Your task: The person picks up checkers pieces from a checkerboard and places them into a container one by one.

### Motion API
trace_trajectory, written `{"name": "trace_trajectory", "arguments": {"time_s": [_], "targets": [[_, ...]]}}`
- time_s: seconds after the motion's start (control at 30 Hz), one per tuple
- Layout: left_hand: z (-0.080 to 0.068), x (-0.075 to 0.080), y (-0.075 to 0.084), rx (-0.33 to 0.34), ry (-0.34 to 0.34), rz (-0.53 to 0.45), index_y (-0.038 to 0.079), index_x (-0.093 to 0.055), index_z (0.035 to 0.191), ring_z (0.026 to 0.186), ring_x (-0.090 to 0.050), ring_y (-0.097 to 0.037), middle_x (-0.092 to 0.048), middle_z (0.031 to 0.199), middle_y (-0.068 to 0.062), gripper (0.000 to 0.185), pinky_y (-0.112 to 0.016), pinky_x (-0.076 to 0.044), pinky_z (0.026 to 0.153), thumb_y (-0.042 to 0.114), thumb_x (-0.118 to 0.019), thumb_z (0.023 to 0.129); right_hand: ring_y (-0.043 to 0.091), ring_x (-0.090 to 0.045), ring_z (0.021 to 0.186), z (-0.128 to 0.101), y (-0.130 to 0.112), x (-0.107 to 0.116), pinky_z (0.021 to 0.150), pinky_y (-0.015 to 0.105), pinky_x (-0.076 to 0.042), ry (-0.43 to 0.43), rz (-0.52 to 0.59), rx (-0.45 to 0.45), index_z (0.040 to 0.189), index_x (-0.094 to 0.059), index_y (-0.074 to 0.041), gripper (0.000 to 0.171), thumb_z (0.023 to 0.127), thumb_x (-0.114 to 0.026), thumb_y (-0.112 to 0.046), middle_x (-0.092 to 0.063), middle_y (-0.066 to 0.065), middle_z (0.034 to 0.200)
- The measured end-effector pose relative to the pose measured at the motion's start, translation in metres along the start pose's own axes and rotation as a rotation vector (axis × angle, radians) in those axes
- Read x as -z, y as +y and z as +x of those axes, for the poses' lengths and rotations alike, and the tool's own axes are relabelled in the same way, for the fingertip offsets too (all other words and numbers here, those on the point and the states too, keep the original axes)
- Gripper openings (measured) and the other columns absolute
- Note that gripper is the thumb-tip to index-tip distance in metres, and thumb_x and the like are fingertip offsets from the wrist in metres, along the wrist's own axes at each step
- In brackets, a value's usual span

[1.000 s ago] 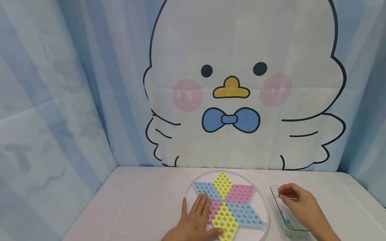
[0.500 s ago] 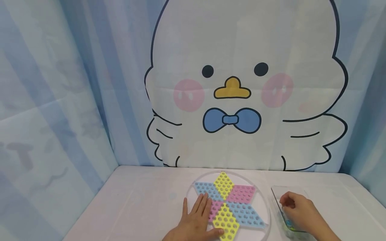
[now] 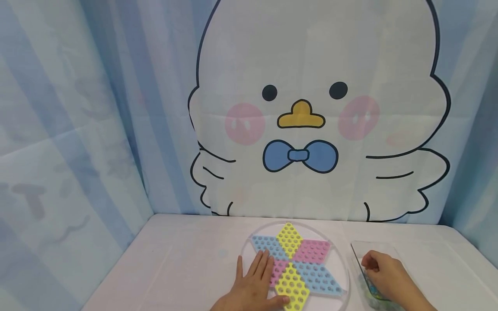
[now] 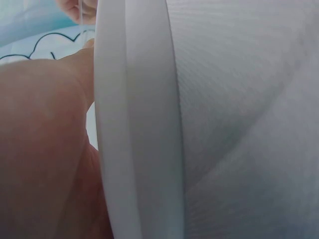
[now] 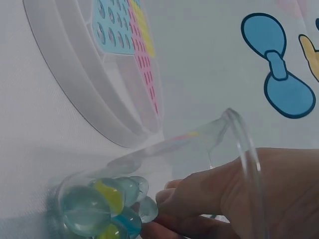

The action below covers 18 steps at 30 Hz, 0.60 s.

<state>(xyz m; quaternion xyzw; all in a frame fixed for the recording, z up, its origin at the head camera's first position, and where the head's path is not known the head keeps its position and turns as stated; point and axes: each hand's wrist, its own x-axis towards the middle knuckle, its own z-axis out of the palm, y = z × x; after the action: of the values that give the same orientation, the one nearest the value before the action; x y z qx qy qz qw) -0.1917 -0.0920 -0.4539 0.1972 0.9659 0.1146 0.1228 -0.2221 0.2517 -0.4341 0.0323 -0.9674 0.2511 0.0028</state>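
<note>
Nearest, the right hand reaches into the clear plastic rectangular tray, fingers curled among the glass marbles, though whether they pinch one I cannot tell. The left hand lies flat, fingers straight, on the round clear board with a blue, pink and yellow star. Every visible hole looks empty, so filling seems barely begun; the left wrist view is blocked by the board's rim.

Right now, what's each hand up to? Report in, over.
Left hand flat on star board. Right hand reaching into clear tray, fingers at marbles. Nothing in the way.

A playroom-like corner: a cartoon chick curtain hangs behind a white table bearing a colourful star-shaped game board.
</note>
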Motion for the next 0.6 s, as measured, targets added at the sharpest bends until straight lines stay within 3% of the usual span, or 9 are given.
{"name": "trace_trajectory", "arguments": {"time_s": [0.23,0.4,0.6], "targets": [[0.001,0.001,-0.002,-0.009,0.01,-0.006,0.015,-0.015,0.16,0.156,-0.007,-0.024,-0.008,0.168,-0.005,0.107,-0.069,-0.003,0.116,0.088,-0.028,0.083,0.015,-0.054,0.075,-0.004,-0.01,0.009,0.069,0.036,-0.05,0.039,0.006,-0.014,0.091,-0.064,-0.005,0.003,0.088,-0.063,-0.004,-0.066,0.001,0.084],[-0.001,0.004,0.0,0.001,0.007,0.018,0.015,-0.017,0.16,0.156,-0.009,-0.024,-0.009,0.168,-0.005,0.104,-0.069,-0.005,0.116,0.085,-0.033,0.085,0.017,-0.055,0.078,-0.005,-0.021,0.017,0.07,0.039,-0.053,0.053,0.023,-0.059,0.097,-0.064,-0.002,0.009,0.09,-0.062,-0.007,-0.065,0.005,0.087],[-0.004,0.011,-0.002,0.024,0.002,-0.05,0.013,-0.02,0.159,0.156,-0.01,-0.025,-0.012,0.168,-0.006,0.1,-0.07,-0.003,0.115,0.079,-0.041,0.087,0.02,-0.062,0.086,-0.012,-0.034,0.02,0.073,0.038,-0.055,0.198,0.011,0.056,0.099,-0.066,-0.001,0.012,0.091,-0.062,-0.009,-0.067,0.005,0.091]]}}
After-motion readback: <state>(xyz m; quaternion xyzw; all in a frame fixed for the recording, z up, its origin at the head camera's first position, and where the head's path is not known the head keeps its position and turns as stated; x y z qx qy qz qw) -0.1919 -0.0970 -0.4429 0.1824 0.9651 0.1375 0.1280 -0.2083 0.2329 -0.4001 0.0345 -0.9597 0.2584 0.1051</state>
